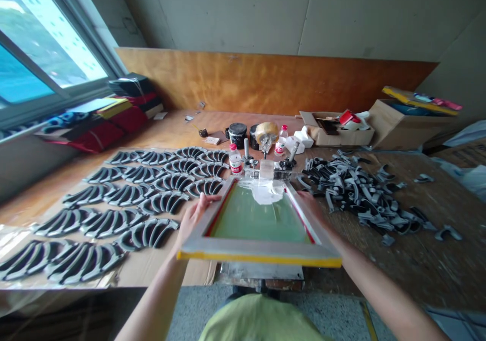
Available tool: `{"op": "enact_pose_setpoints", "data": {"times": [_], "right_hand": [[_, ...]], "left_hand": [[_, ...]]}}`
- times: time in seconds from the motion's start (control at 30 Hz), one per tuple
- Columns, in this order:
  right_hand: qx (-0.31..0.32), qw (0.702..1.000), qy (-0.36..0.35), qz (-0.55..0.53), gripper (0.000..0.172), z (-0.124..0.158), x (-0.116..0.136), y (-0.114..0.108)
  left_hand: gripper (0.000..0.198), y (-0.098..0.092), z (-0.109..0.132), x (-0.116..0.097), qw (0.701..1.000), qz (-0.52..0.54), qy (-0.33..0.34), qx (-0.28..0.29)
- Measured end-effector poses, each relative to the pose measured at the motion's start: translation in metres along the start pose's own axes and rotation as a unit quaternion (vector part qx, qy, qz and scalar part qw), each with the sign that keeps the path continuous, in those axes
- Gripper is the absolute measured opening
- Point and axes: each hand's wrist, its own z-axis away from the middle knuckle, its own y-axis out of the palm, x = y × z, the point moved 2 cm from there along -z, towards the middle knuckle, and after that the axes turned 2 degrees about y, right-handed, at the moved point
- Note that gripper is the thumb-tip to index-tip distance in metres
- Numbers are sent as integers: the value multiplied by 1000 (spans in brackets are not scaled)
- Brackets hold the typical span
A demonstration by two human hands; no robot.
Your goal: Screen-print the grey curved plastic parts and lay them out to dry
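Observation:
A printing screen frame point(259, 251) with green mesh and a yellow front edge is hinged at the far end and raised toward me. My left hand point(192, 219) grips its left rail, fingers wrapped over the top. My right hand point(312, 203) holds the right rail, mostly hidden behind the frame. A white rag or paper point(266, 190) lies at the far end of the mesh.
Rows of dark curved plastic parts point(114, 204) lie on the left of the wooden table point(178, 133). A loose heap of grey parts point(360, 189) sits on the right. Ink tubs point(238, 133), bottles, a tape roll point(267, 131) and cardboard boxes point(395, 121) stand behind. A window is at left.

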Motion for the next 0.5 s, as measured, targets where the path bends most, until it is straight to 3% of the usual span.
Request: {"op": "enact_pose_setpoints", "data": {"times": [0.1,0.2,0.23,0.33,0.5], "right_hand": [[-48,999,-9,12,42,-36,8,-18],[-27,996,-75,45,59,-71,43,-10],[-7,994,-86,63,58,-80,55,-5],[48,991,-67,109,34,-95,77,8],[113,983,-30,141,10,-86,75,18]], "left_hand": [[71,4,25,51,994,-30,-100,37],[86,14,32,95,992,-45,-116,33],[87,16,31,107,992,-55,-114,28],[83,21,28,127,990,-77,-111,32],[76,20,27,133,989,-56,-130,45]]}}
